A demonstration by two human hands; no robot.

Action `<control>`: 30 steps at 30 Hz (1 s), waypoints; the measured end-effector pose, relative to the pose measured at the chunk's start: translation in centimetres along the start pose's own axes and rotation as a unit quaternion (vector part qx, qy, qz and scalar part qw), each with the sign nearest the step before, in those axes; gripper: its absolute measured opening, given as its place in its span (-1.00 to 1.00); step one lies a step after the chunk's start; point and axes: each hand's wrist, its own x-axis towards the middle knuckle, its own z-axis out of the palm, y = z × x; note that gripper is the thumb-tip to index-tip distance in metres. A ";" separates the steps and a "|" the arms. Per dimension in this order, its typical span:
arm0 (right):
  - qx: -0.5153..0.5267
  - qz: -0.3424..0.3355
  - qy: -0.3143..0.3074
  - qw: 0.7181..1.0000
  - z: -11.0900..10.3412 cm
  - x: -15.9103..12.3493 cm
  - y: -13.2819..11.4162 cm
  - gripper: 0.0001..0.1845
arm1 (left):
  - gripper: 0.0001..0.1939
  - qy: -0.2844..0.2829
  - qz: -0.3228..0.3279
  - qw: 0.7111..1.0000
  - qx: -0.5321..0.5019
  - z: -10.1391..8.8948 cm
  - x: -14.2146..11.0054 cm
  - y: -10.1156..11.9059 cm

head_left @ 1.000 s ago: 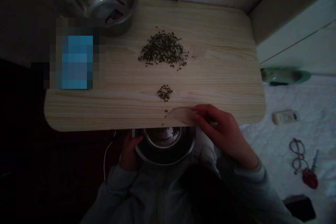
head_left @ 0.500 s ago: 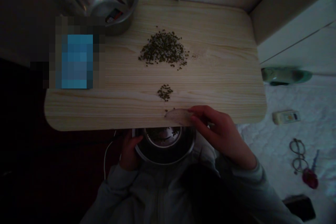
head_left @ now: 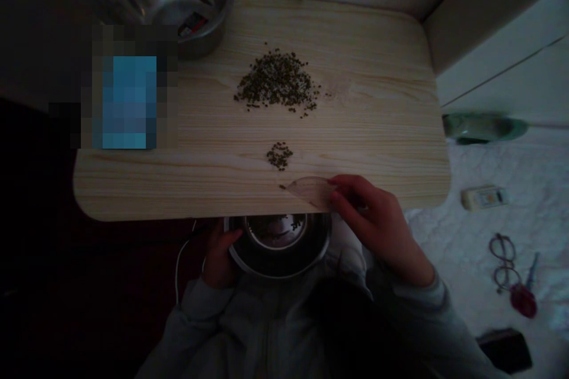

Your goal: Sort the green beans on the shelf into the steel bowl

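My right hand (head_left: pixel 373 216) pinches a thin, clear, curved piece of plastic (head_left: pixel 309 190) near the front edge of the wooden table (head_left: pixel 186 130). Close to the plastic's left tip lie a stray dark bean or two. A small cluster of dark greenish beans (head_left: pixel 280 156) sits just beyond it, and a larger pile of such beans (head_left: pixel 278 80) spreads farther back. Below the table edge, my left hand (head_left: pixel 222 257) grips the left rim of a metal bowl (head_left: pixel 280 260). Several beans lie on the bowl's bottom; the table hides its far side.
A large steel basin (head_left: pixel 213 35) stands at the back left, beside a pixelated blue object (head_left: pixel 128 100). Right of the table, a white quilted surface holds a remote control (head_left: pixel 484 197), glasses (head_left: pixel 502 260), a red item (head_left: pixel 523 300) and a green bottle-like object (head_left: pixel 484 128).
The plastic piece shifted slightly left, then back right and a little away from me. Some stray beans near the table edge are gone from there. My left hand stays on the bowl.
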 end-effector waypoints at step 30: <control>0.028 -0.008 -0.004 1.000 0.9 -0.5 -1.0 -0.77 | -0.77 -0.007 -0.046 0.998 -0.035 0.8 -0.2 0.0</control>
